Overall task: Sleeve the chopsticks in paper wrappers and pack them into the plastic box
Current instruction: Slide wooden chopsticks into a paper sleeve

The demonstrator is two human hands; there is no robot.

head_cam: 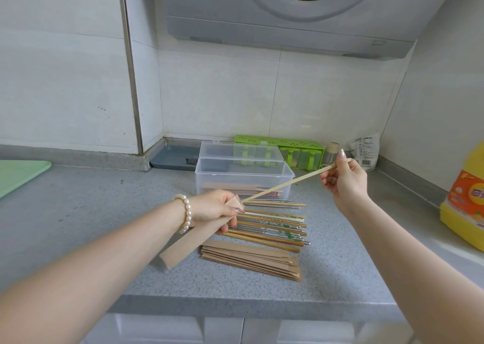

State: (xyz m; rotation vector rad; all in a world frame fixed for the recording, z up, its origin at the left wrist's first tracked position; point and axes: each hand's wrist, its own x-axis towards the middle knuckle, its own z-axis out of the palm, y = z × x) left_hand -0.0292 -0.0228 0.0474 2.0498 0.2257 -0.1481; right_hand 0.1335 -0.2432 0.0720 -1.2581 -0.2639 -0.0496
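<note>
My left hand grips a brown paper wrapper near its open top end, above the counter. My right hand pinches the far end of a pale chopstick, whose tip meets the wrapper's mouth at my left hand. Under my hands, several loose chopsticks of wood and metal lie in a row. A stack of empty brown wrappers lies nearer to me. The clear plastic box stands open behind the chopsticks, with a few sleeved pairs inside.
A green spice rack and a small jar stand by the back wall. A yellow oil bottle is at the right edge. A grey tray lies at the back left, a green mat at far left. The counter's front edge runs below the wrappers.
</note>
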